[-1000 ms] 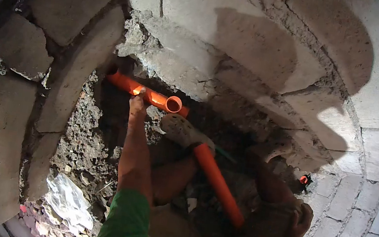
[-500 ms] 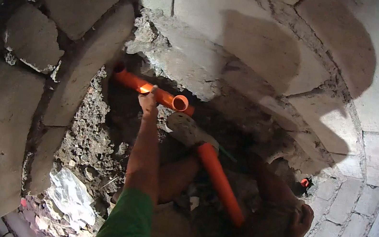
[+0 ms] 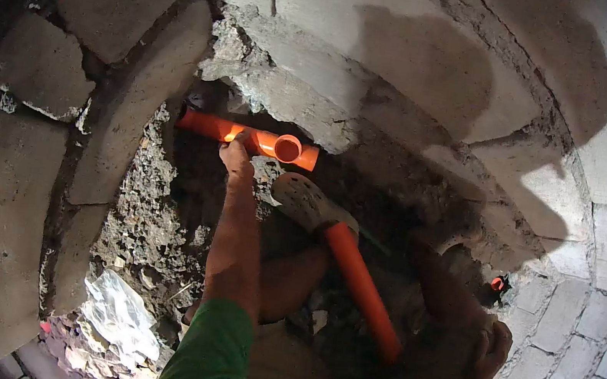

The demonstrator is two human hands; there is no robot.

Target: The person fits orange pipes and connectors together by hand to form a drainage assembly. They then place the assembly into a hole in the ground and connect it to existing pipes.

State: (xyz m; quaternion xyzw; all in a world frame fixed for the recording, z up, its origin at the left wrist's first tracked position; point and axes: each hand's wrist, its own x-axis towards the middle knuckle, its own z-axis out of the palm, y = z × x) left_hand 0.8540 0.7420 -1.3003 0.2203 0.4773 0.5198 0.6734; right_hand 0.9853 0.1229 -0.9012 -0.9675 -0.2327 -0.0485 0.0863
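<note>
My left hand (image 3: 237,157) is closed round an orange pipe with a branch fitting (image 3: 210,126), in a hollow under the broken wall edge. The fitting's round opening faces up toward me, just right of my fingers. Farther right and lower, a second orange pipe (image 3: 365,295) leans at a slant, its upper end against my clog (image 3: 302,199). My right hand (image 3: 496,351) rests at my bent knee with its fingers curled, and no object shows in it. Shadow hides part of those fingers.
Block walls (image 3: 423,59) curve close around the pit. Clear plastic sheeting (image 3: 119,315) lies on rubble at the lower left. A small orange pipe end (image 3: 498,283) pokes out near the right wall. Rough broken masonry (image 3: 151,199) edges the left side.
The pipe in my left hand has turned to lie more level, its right end rising. The view has shifted slightly. My right hand stays at the knee.
</note>
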